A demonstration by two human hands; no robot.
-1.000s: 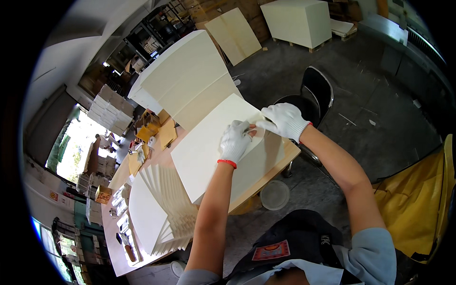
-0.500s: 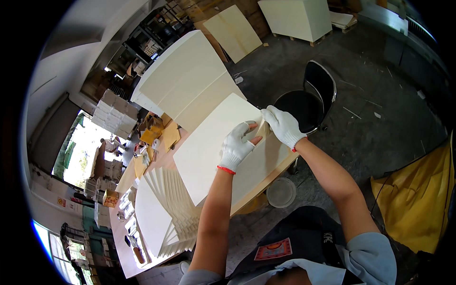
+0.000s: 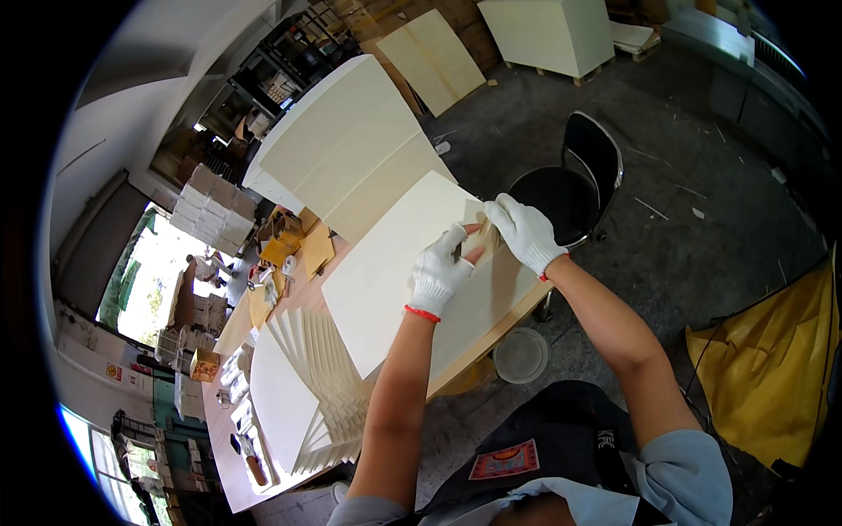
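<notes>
Large white sheets (image 3: 395, 263) lie on the table in front of me. Over their right part is my left hand (image 3: 441, 270), in a white glove with bare thumb and finger tips. Its thumb and forefinger are spread apart, the tips beside a small beige piece or lifted edge (image 3: 491, 237). My right hand (image 3: 526, 232), gloved too, bends its fingers together over the far side of that beige part. What lies under its fingers is hidden. To the left, a fanned stack of white sheets (image 3: 329, 386) spreads out near my left forearm.
Tall cream boards (image 3: 351, 149) stand beyond the sheets. Tools (image 3: 250, 460) lie in a tray along the table's left edge, with yellow-brown papers (image 3: 316, 252) farther up. A black chair (image 3: 557, 193) is at the right, a round clear tub (image 3: 520, 355) on the floor, yellow cloth (image 3: 763, 368) far right.
Both hands have shifted very slightly right in the picture, as has most of the scene. The left forefinger has moved a little closer to the right hand.
</notes>
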